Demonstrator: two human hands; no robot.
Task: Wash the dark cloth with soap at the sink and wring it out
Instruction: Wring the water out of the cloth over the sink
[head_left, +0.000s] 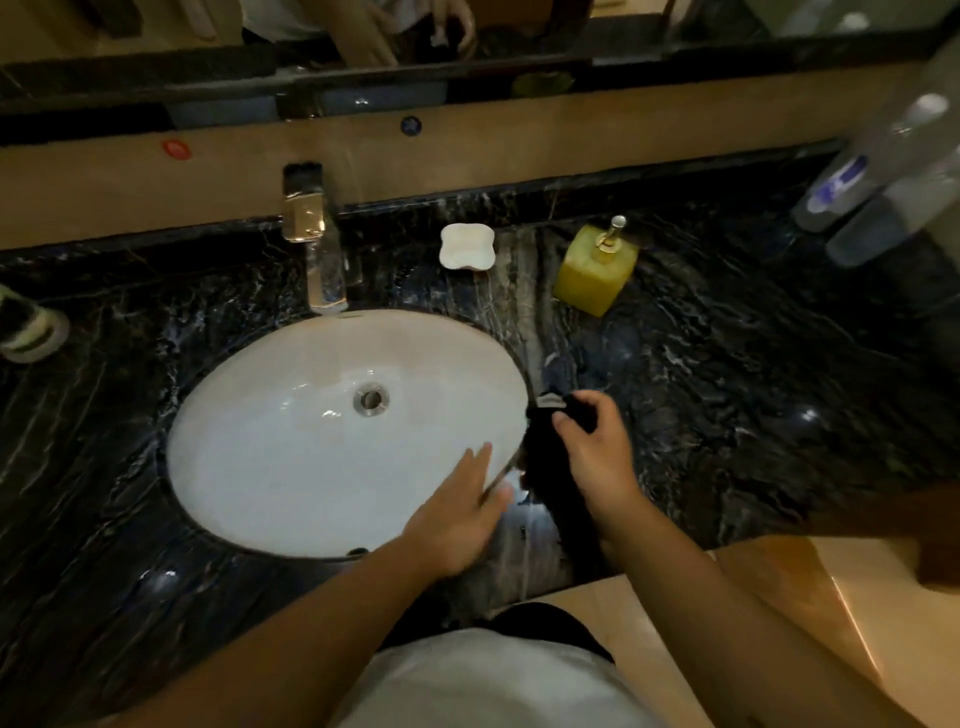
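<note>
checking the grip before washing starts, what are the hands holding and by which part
The right hand pinches the dark cloth at its upper end, beside the sink. The left hand is open and holds nothing.

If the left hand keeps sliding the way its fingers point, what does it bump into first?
The left hand points up and to the right, toward the dark cloth held by the right hand. It would probably touch the cloth first, at the sink's right rim, though depth is hard to judge.

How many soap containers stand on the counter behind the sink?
2: a white soap dish right of the faucet, and a yellow pump bottle further right. Others may be hidden.
</note>
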